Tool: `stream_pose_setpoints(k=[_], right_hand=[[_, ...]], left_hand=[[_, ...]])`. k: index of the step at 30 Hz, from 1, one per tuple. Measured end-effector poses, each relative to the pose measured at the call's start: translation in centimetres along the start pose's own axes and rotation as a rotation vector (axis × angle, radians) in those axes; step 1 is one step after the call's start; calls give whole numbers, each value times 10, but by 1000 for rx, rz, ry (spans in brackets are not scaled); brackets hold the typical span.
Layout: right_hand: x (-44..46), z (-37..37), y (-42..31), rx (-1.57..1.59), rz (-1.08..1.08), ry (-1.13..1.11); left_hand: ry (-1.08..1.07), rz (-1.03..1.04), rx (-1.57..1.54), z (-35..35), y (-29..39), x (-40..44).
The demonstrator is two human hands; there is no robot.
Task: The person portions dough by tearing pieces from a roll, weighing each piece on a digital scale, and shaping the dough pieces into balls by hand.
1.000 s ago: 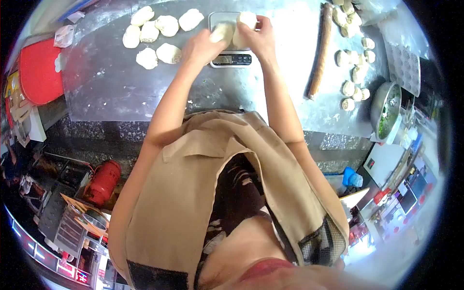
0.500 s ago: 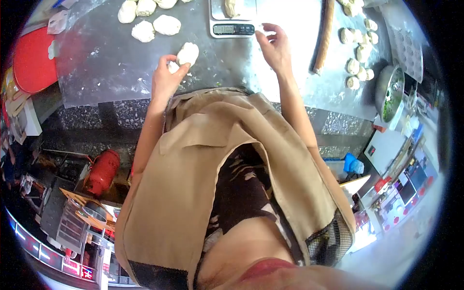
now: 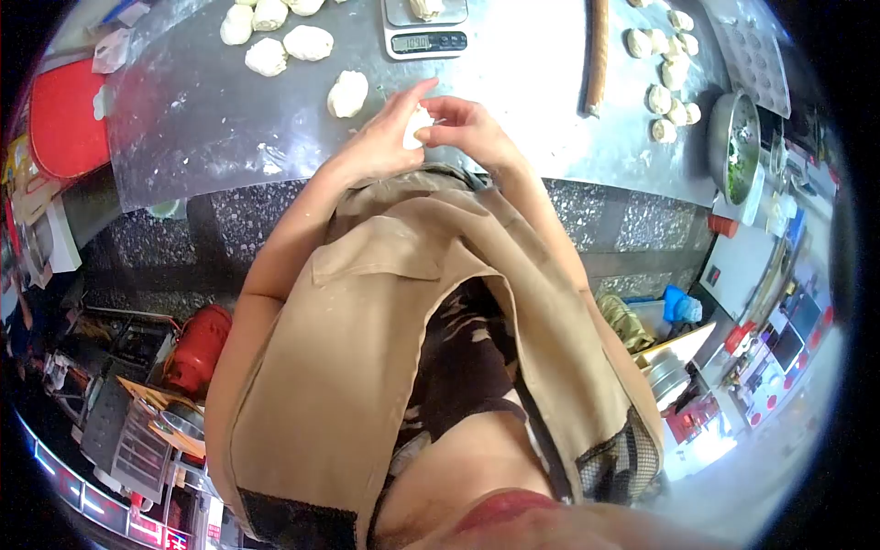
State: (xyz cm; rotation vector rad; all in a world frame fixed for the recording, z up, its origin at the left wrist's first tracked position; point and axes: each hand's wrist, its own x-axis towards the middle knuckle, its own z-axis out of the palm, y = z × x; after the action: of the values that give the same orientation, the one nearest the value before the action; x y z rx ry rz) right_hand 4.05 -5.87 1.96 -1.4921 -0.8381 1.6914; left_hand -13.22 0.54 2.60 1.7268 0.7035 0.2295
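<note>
Close to the table's near edge, my left hand (image 3: 380, 142) and my right hand (image 3: 469, 133) meet around a small piece of white dough (image 3: 417, 126). Fingers of both hands are closed on it, covering most of its surface. Just left of and beyond my left hand, a larger dough ball (image 3: 348, 94) lies on the metal table (image 3: 211, 128), untouched. Past my hands stands a digital kitchen scale (image 3: 428, 44) with a lump of dough (image 3: 426, 8) on its plate.
Several dough balls (image 3: 308, 43) lie at the far left. Toward the right are a long brown rolling pin (image 3: 598, 60), several smaller dough pieces (image 3: 676, 73) and a metal bowl (image 3: 736, 147) with green contents. A red round-cornered object (image 3: 69, 119) sits beyond the table's left edge.
My left hand has left the larger dough ball and moved right with the small piece. My right hand has come down from beside the scale to meet it. The scale's displayed figures differ.
</note>
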Motion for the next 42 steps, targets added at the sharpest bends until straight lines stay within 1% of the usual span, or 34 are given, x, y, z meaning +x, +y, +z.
stream_pose_setpoints(k=[2,4,6,7,9,11,13,14,15,16,17,18,20,21,22,23,27,29,30,32,33,35,36,37,38,40,41,42], right_hand=[[-3,0,7,212,12,-38],[-5,3,4,196,8,-17],[-6,6,2,179,7,3],[-4,7,2,176,-12,28],[-1,6,-1,172,-24,50],[0,6,-6,54,-77,46],[0,10,-14,78,-97,18],[1,11,-14,-1,-104,46],[3,12,-14,-81,-112,73],[4,14,-13,-85,-111,68],[5,16,-10,-205,-152,119],[7,18,-8,-325,-194,168],[6,24,-4,-394,-222,190],[3,30,-6,-459,-249,220],[-2,35,-10,-454,-274,228],[-5,40,-13,-457,-274,215],[-1,45,-11,-498,-189,136],[9,39,-1,-150,8,-85],[9,38,-5,-155,9,-92],[8,38,-16,342,141,-385],[16,42,-22,336,145,-396],[50,50,-29,76,-152,-35],[68,50,-27,-181,-238,120],[87,50,-24,-439,-319,272],[104,51,-18,-440,-319,269],[130,58,-7,-817,-320,188],[132,63,1,-819,-323,184],[133,69,8,-900,-355,197]], left_hand=[[22,-13,-14,6,-1,-1],[44,-28,-30,10,-5,-1],[135,-46,-57,14,-8,-2],[139,-48,-59,15,-10,-1],[225,-134,91,17,-8,0],[257,-141,98,16,-2,-2],[371,-26,226,15,-1,-1],[406,17,285,15,0,-3],[410,14,283,17,1,-4],[446,9,353,19,2,-5],[483,2,423,19,3,-6],[492,-3,423,19,2,-7],[498,-5,549,18,-1,-11],[506,-12,549,19,-3,-13],[475,-75,585,20,-4,-15],[444,-138,618,20,-6,-17],[396,-145,552,20,-9,-28],[366,-232,538,18,-6,-32],[374,-237,536,17,-10,-33],[313,-455,577,12,-26,-37],[284,-512,503,5,-37,-40],[412,-535,490,7,-51,-53],[413,-626,433,4,-42,-57],[412,-627,430,5,-43,-60],[415,-647,377,4,-44,-62],[426,-665,329,2,-46,-64],[488,-640,283,3,-49,-65],[551,-616,235,3,-52,-65]])
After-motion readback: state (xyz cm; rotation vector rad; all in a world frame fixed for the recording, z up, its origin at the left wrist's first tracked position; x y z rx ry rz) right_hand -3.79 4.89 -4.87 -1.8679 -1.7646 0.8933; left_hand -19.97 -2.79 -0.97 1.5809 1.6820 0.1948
